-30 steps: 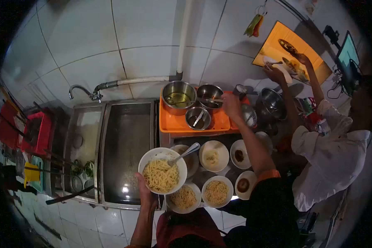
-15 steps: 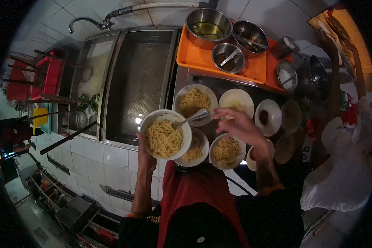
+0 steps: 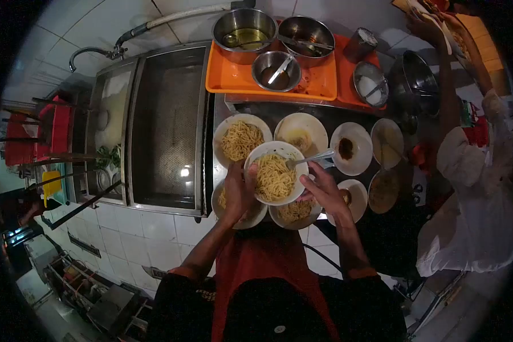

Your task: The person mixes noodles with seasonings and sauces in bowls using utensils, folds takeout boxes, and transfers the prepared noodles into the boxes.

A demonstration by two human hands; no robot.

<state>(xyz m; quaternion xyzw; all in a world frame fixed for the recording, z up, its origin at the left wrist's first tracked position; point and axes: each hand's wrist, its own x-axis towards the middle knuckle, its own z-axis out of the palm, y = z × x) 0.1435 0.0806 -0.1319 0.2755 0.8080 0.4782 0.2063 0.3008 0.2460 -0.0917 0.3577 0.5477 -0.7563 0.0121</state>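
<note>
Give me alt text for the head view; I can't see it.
The left hand and right hand hold a white bowl of noodles, with a metal utensil in it, above other bowls, some also holding noodles. Beyond, metal pots stand on an orange tray; a metal basin is at left.

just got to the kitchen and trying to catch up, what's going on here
A person holds a bowl of noodles with both hands, left hand on one side and right hand on the other, a utensil resting in it. Around and below it are more bowls, some with noodles, one with a dark sauce. Behind them, metal pots stand on an orange tray. To the right, a co-worker in white is holding something pale near an orange panel.
</note>
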